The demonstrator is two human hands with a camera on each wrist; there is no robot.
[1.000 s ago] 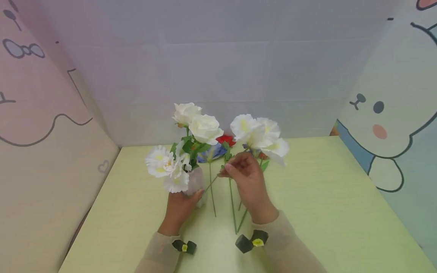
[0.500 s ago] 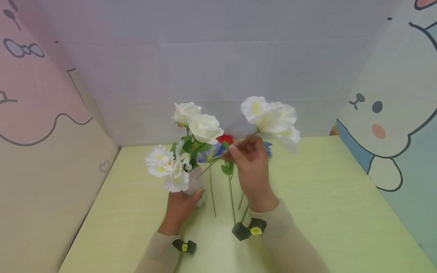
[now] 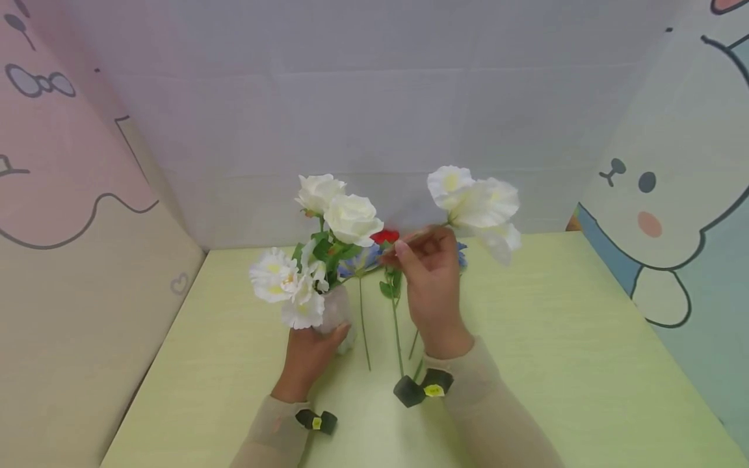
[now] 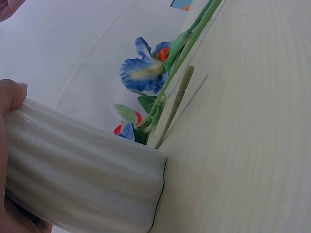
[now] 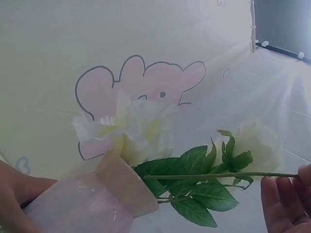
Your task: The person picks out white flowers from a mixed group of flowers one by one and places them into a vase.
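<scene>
A white ribbed vase [image 3: 336,311] stands on the table, with white roses [image 3: 353,221] and a white iris [image 3: 275,276] in it. My left hand [image 3: 313,359] grips its lower body, thumb on the near side. Raised to the right of the vase, my right hand [image 3: 432,291] pinches the stem [image 5: 218,175] of another white iris [image 3: 482,205]. That flower tilts up to the right beyond the fingers. In the right wrist view, the stem's lower end overlaps the opening at the vase rim [image 5: 127,187], beside green leaves [image 5: 194,165].
Behind the vase lie a blue iris [image 3: 359,262] and a red flower [image 3: 385,236], their stems stretching toward the front of the pale table [image 3: 556,338]. Another blue flower [image 4: 143,68] shows behind the right hand. Printed cloth walls [image 3: 374,123] enclose the back and sides.
My right hand has risen and shifted right with the white iris. Its stem end has gone from beside the vase's body up to the opening. The left hand has kept still.
</scene>
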